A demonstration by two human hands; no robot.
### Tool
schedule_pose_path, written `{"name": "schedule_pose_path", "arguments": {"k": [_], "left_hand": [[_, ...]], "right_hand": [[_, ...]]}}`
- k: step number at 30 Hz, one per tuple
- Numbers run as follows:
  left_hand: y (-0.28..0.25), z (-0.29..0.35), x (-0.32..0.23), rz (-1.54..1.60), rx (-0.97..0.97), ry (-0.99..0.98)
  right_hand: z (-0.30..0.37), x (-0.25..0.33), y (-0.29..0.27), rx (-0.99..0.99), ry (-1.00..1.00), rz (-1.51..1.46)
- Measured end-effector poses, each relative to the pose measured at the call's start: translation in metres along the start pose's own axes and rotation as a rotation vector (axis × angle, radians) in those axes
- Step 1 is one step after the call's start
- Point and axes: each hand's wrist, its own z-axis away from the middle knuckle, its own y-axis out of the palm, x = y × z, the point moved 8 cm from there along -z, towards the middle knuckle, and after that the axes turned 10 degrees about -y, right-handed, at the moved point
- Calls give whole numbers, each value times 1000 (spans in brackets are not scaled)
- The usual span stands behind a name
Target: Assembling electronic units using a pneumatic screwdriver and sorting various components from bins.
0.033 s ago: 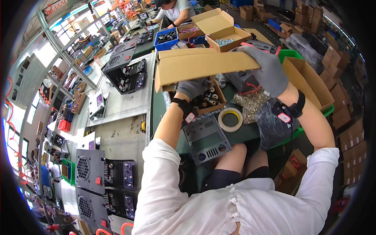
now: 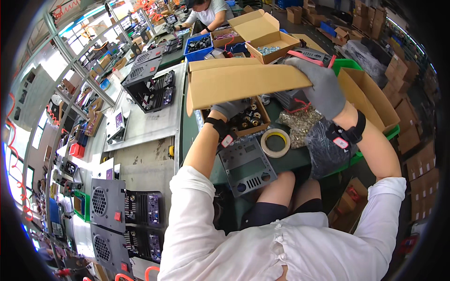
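Observation:
My right hand, in a grey glove, grips the right end of a brown cardboard lid, thumb on top. The lid is raised and slanted over an open carton of small black and brass fittings. Beneath the lid, my gloved left hand reaches in at the carton's left side. Its fingers are mostly hidden by the lid, so what they hold, if anything, does not show. In front of the carton lie a grey metal panel with cut-outs and a roll of tape.
A bag of small metal parts and a dark plastic-wrapped bundle lie right of the tape. A green crate holds an open carton. Grey machine housings stand at left. Another person works at the far end.
The lid has tipped slightly, its right end a touch lower. My left hand has slid a little further under it. My right hand keeps its grip.

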Motion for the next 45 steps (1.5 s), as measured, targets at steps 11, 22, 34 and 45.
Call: {"name": "schedule_pose_path", "arguments": {"k": [11, 22, 34, 45], "left_hand": [[23, 12, 14, 116, 120, -54], [47, 10, -9, 157, 136, 8], [0, 19, -47, -267, -43, 342], [-10, 39, -28, -224, 14, 86]], "right_hand": [[60, 36, 43, 191, -188, 203], [64, 28, 41, 71, -237, 179], [-49, -130, 70, -264, 550, -633], [-1, -154, 224, -325, 768, -911]]}}
